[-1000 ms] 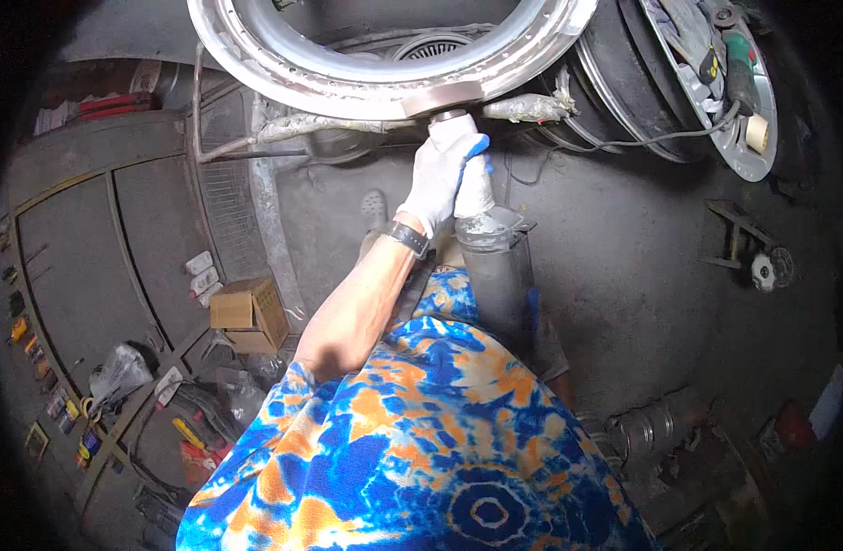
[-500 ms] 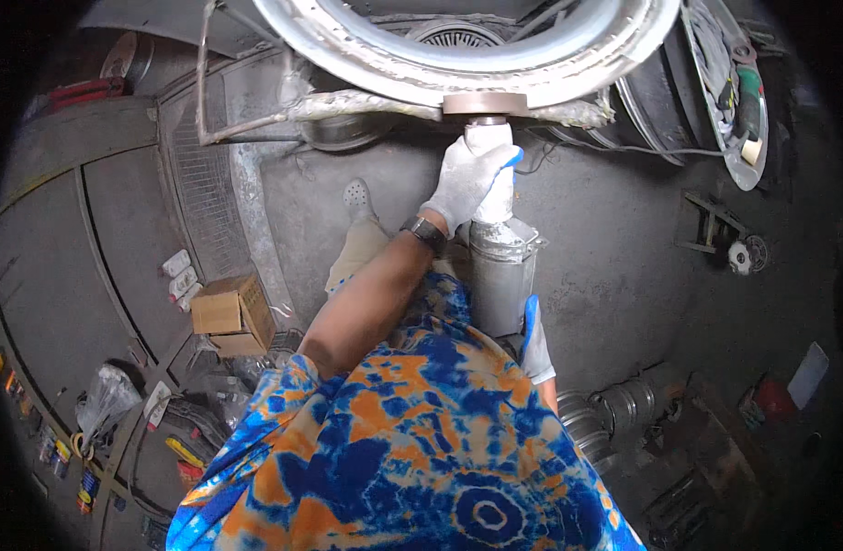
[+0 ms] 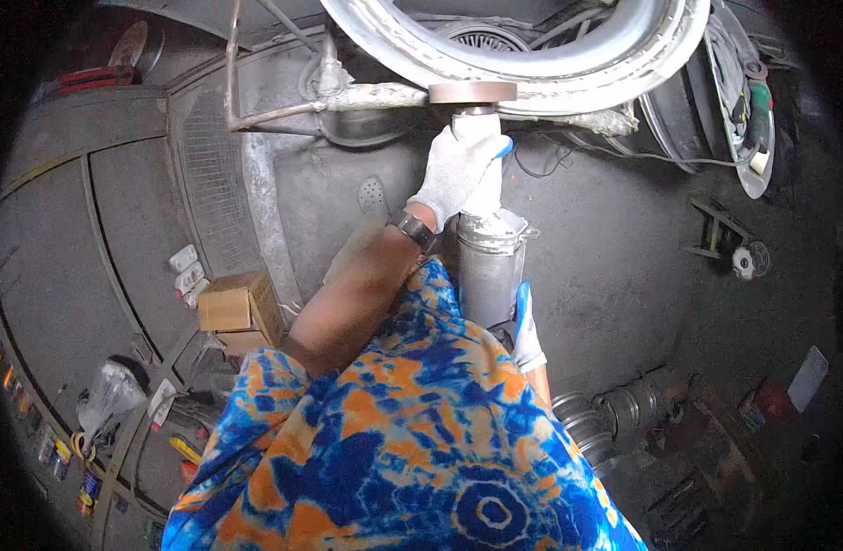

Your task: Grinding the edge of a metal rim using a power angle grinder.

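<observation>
A large grey power grinder (image 3: 488, 280) points away from me, a flat brown abrasive wheel (image 3: 473, 92) at its far end. My left hand (image 3: 456, 170), in a white glove with blue, is closed around its white-wrapped neck just behind that wheel. At the motor body's near end is my gloved right hand (image 3: 529, 338), partly hidden by the tool and holding it. The abrasive wheel lies against the lower edge of a shiny metal wheel rim (image 3: 568, 78), or very close to it; contact cannot be made out. White residue marks the rim's face.
A crusted support bar (image 3: 380, 96) runs beneath the rim. On the right hang a green-bodied hand tool (image 3: 759, 115) and a cable. A cardboard box (image 3: 242, 308) stands at left on the floor. More metal rims (image 3: 628, 404) lie at lower right, near a small metal stand (image 3: 715, 230).
Both hands and the grinder have shifted left relative to the rim, bringing the abrasive wheel farther left along its lower edge. My view has shifted slightly too.
</observation>
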Tool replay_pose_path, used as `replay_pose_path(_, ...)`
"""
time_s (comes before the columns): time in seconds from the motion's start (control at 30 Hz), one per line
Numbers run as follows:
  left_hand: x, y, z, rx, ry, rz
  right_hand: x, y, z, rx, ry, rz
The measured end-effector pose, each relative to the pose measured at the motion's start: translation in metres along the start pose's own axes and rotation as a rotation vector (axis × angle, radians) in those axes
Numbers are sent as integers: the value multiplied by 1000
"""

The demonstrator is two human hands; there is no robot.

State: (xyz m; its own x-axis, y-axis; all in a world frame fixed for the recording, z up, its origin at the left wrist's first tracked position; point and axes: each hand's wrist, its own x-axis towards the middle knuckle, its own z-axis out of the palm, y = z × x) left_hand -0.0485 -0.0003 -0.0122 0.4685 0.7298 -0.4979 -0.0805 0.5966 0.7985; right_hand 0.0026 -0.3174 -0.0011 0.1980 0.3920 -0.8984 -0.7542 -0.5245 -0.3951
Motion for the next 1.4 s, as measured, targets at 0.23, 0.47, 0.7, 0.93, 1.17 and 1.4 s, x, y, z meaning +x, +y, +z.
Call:
replay_pose_path(0.23, 5, -22, 55, 175, 15, 47, 4, -13, -52, 135, -76, 61)
replay_pose_path(0.47, 4, -29, 62, 253, 64, 137, 5, -30, -63, 80, -125, 96)
replay_pose_path(0.7, 8, -36, 71, 424, 94, 189, 19, -23, -77, 66, -87, 121)
replay_pose_path(0.93, 6, -30, 49, 502, 51, 192, 24, 6, -62, 95, -65, 82)
replay_pose_path(1.17, -2, -13, 13, 460, 46, 158, 12, 9, -1, 126, -118, 86)
replay_pose_path(1.4, 5, -14, -13, 621, 86, 327, 22, -5, 20, 135, -195, 107)
